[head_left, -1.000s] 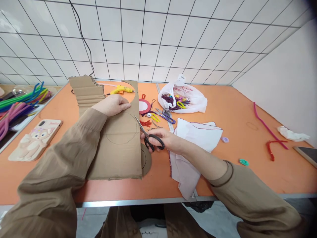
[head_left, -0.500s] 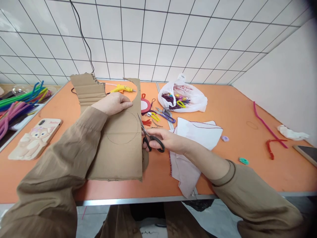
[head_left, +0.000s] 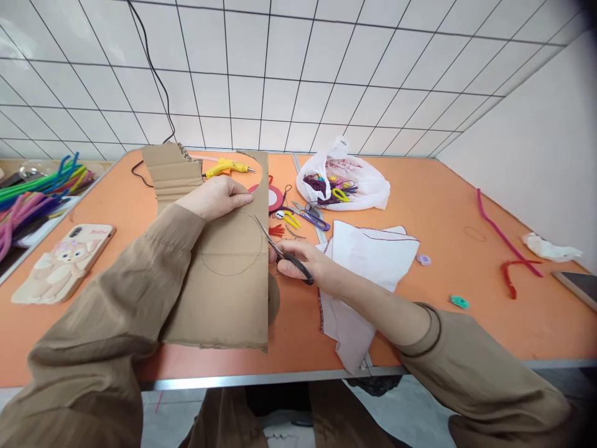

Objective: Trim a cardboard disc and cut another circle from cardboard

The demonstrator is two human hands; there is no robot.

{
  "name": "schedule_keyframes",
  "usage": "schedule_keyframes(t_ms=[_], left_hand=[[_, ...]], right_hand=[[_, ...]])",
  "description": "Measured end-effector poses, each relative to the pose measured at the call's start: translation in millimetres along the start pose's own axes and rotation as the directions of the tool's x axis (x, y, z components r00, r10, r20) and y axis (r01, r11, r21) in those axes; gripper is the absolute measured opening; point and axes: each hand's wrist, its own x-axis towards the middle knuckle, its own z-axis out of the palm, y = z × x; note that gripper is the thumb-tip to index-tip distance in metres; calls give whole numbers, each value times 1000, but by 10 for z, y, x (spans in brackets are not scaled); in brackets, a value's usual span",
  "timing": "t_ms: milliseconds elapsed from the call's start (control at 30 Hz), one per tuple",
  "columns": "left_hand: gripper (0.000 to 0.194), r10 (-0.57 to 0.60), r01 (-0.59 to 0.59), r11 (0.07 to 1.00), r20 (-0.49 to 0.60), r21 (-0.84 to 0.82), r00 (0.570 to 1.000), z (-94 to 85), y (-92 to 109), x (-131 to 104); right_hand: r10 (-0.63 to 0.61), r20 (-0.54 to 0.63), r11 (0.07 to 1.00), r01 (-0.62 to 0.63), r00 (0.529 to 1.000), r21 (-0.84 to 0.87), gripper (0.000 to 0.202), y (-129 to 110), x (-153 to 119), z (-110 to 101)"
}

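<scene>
A brown cardboard sheet (head_left: 219, 308) with a drawn circle lies before me, its upper right corner cut into a curve. My left hand (head_left: 219, 198) grips the sheet near that curve, thumb on top and the other fingers partly hidden. In my right hand (head_left: 305, 264) are black-handled scissors (head_left: 298, 266), at the sheet's right edge. One blade lies over the cardboard, its tip close to the circle's upper right; the other blade is hidden beneath. Part of a rounded cardboard piece (head_left: 273, 300) shows under the right edge.
Behind the sheet lies a yellow glue gun (head_left: 228, 167). Purple-handled scissors (head_left: 312, 218) and a white plastic bag of yarn (head_left: 347, 180) are beyond my right hand. White cloth (head_left: 373, 255) lies under my right forearm, a phone (head_left: 65, 264) at left.
The scissors have swung inward, the blade now lying over the cardboard and the handles closer together. The sheet has shifted slightly toward me, along with my left hand.
</scene>
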Motion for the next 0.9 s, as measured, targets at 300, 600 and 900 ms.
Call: schedule_keyframes(t_ms=[300,600,900], left_hand=[[37,-7,7,1000,-20,4,1000,-46,6,-21],[37,-41,41,999,10,-23,999,-69,3,-37],[38,-41,42,998,16,-52,999,-59,-19,-22]], right_hand=[[30,-28,999,-30,999,15,50,-27,-19,39],[36,-27,995,-33,999,93,45,4,-26,84],[43,-25,992,-40,999,116,50,-18,-28,80]])
